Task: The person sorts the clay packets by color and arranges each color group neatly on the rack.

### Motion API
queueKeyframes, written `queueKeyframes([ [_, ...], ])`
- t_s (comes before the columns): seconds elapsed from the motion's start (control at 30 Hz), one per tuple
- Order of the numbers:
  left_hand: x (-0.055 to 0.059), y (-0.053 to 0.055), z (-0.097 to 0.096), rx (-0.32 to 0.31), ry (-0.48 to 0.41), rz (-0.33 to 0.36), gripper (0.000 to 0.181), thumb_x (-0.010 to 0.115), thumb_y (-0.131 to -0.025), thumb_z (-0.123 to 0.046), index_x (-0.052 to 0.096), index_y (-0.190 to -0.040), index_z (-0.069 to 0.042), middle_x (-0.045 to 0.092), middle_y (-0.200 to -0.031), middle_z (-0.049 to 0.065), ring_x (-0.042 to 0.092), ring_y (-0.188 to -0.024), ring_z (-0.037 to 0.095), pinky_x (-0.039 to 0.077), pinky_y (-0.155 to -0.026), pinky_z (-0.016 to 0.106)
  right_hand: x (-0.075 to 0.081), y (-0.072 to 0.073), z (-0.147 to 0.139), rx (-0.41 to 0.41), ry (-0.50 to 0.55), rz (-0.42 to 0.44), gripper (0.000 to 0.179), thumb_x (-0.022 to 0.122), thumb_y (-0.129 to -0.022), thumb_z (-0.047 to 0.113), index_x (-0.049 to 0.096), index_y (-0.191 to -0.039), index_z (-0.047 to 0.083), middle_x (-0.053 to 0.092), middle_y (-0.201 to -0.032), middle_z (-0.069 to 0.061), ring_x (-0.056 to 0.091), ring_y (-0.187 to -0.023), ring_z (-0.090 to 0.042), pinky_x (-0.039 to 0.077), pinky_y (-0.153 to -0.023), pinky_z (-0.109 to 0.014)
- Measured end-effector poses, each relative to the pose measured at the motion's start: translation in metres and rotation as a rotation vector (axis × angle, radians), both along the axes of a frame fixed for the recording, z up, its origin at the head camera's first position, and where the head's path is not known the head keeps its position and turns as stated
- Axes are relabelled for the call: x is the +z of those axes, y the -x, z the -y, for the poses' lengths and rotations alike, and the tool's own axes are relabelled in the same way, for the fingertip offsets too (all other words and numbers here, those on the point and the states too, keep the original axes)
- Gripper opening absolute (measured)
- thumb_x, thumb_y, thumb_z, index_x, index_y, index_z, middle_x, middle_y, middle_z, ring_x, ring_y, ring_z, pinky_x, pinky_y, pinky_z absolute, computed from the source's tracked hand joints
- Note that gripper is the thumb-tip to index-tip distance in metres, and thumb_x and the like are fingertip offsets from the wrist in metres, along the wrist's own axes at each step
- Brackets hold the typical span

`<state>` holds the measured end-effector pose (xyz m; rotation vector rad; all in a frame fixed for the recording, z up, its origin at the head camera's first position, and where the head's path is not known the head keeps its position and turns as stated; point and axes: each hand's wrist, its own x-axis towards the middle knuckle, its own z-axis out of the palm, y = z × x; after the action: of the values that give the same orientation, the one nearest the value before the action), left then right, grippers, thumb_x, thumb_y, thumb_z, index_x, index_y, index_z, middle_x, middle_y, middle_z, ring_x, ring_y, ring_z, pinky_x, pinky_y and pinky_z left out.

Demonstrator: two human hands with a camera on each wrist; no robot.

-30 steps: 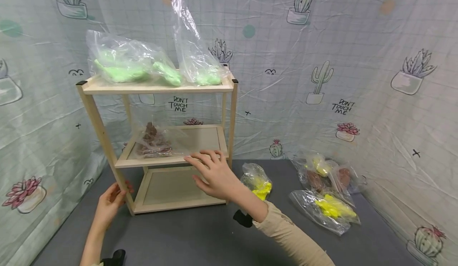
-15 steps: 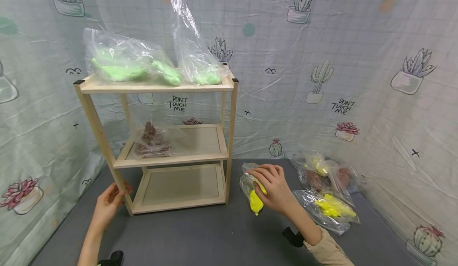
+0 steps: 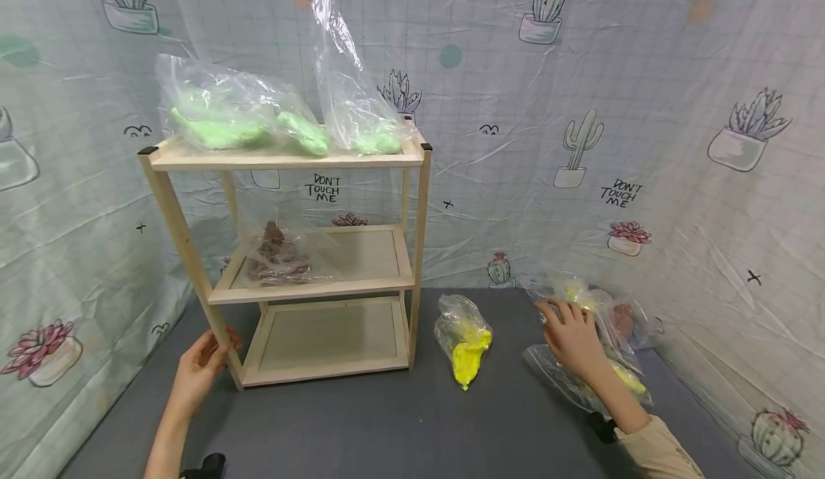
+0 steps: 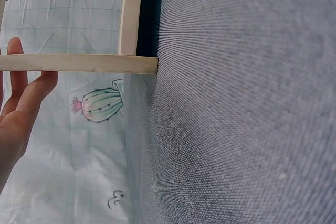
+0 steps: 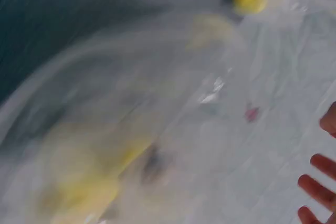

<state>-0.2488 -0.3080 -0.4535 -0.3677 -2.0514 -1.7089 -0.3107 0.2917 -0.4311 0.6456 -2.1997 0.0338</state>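
Note:
My left hand point(image 3: 196, 371) grips the front left post of the wooden shelf rack point(image 3: 322, 291), thumb and fingers on either side of it; the left wrist view shows the fingers point(image 4: 39, 90) at the post. Over a heap of clear plastic bags at the right reaches my right hand point(image 3: 573, 339), fingers spread and holding nothing. In that heap a bag with a brown lump point(image 3: 622, 318) and a bag with a yellow piece point(image 3: 628, 379) show, partly covered by the hand. A blurred yellow bag point(image 5: 79, 192) fills the lower left of the right wrist view.
Bags with pale green pieces point(image 3: 222, 128) lie on the rack's top. A bag with brown pieces point(image 3: 280, 257) lies on the middle shelf. Another yellow bag point(image 3: 469, 354) lies on the dark table point(image 3: 387, 429) right of the rack. A patterned curtain point(image 3: 490, 92) surrounds the table.
My right hand has moved right, from in front of the middle shelf, past the single yellow bag, to the heap. That yellow bag shifted slightly. The left hand stays at the post.

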Motion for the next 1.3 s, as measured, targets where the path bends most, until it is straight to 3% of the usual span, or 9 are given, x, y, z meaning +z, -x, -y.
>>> queueKeyframes([
  [0.17,-0.001,-0.001,0.0,-0.012,-0.014,-0.013,0.027,0.043,-0.091,-0.001,0.054,-0.11,-0.018,0.062,-0.094,-0.016,0.059,-0.086,-0.006,0.045,-0.062,0.015,-0.007,0.004,-0.024,-0.133,-0.016,0.112,0.042,0.064,-0.074,0.015,0.053,-0.114,0.007,0.049,-0.108,-0.024,0.046,-0.09,-0.042,0.034,-0.067,-0.051],
  [0.47,-0.004,0.003,0.002,0.034,0.032,0.002,0.023,0.044,-0.092,-0.005,0.053,-0.112,-0.014,0.061,-0.095,-0.016,0.058,-0.086,-0.006,0.045,-0.062,0.016,-0.019,0.012,-0.05,-0.269,-0.057,0.234,0.038,0.071,-0.073,0.026,0.055,-0.1,0.006,0.047,-0.089,-0.021,0.046,-0.082,-0.039,0.031,-0.061,-0.05],
  [0.5,-0.008,0.006,0.005,0.019,0.033,-0.024,0.024,0.044,-0.092,-0.006,0.053,-0.113,-0.013,0.061,-0.096,-0.016,0.058,-0.087,-0.006,0.045,-0.062,0.015,-0.02,0.013,-0.052,-0.28,-0.068,0.247,0.038,0.07,-0.073,0.028,0.054,-0.1,0.006,0.047,-0.088,-0.021,0.046,-0.082,-0.039,0.031,-0.061,-0.05],
  [0.7,-0.006,0.005,0.003,0.046,0.05,-0.008,0.023,0.044,-0.092,-0.006,0.053,-0.112,-0.014,0.061,-0.096,-0.016,0.058,-0.086,-0.006,0.045,-0.062,0.016,-0.025,0.015,-0.056,-0.294,-0.13,0.284,0.043,0.068,-0.075,0.034,0.054,-0.106,0.009,0.051,-0.089,-0.021,0.049,-0.083,-0.038,0.033,-0.063,-0.052],
  [0.73,-0.002,0.001,0.0,0.071,0.059,0.023,0.023,0.044,-0.092,-0.007,0.053,-0.111,-0.015,0.06,-0.095,-0.017,0.058,-0.085,-0.007,0.045,-0.062,0.017,-0.027,0.015,-0.056,-0.296,-0.132,0.301,0.044,0.068,-0.075,0.035,0.054,-0.108,0.009,0.052,-0.091,-0.021,0.049,-0.085,-0.038,0.033,-0.065,-0.054],
  [0.87,-0.002,0.0,-0.002,0.077,0.065,0.025,0.025,0.044,-0.092,-0.007,0.053,-0.111,-0.02,0.06,-0.094,-0.021,0.057,-0.085,-0.009,0.045,-0.061,0.016,-0.035,0.013,-0.057,-0.315,-0.149,0.37,0.046,0.063,-0.079,0.039,0.053,-0.115,0.012,0.053,-0.099,-0.021,0.049,-0.094,-0.04,0.031,-0.076,-0.063],
  [1.0,-0.003,0.0,-0.004,0.093,0.085,0.033,0.024,0.044,-0.092,-0.007,0.053,-0.11,-0.02,0.059,-0.094,-0.022,0.057,-0.085,-0.009,0.044,-0.06,0.017,-0.044,0.012,-0.058,-0.329,-0.166,0.38,0.053,0.061,-0.079,0.045,0.051,-0.121,0.014,0.054,-0.099,-0.021,0.051,-0.093,-0.04,0.027,-0.084,-0.066],
  [1.17,-0.004,0.0,-0.004,0.094,0.07,0.027,0.023,0.044,-0.092,-0.007,0.053,-0.111,-0.018,0.06,-0.094,-0.02,0.057,-0.085,-0.008,0.044,-0.06,0.017,-0.05,0.016,-0.058,-0.336,-0.163,0.398,0.062,0.062,-0.075,0.05,0.048,-0.125,0.016,0.055,-0.096,-0.024,0.052,-0.091,-0.04,0.027,-0.083,-0.066],
  [1.3,-0.002,-0.001,-0.004,0.086,0.056,0.025,0.024,0.044,-0.092,-0.007,0.053,-0.111,-0.018,0.06,-0.094,-0.02,0.058,-0.085,-0.008,0.044,-0.061,0.016,-0.052,0.019,-0.056,-0.344,-0.155,0.472,0.067,0.061,-0.076,0.053,0.044,-0.128,0.015,0.054,-0.098,-0.025,0.052,-0.092,-0.042,0.024,-0.083,-0.068],
])
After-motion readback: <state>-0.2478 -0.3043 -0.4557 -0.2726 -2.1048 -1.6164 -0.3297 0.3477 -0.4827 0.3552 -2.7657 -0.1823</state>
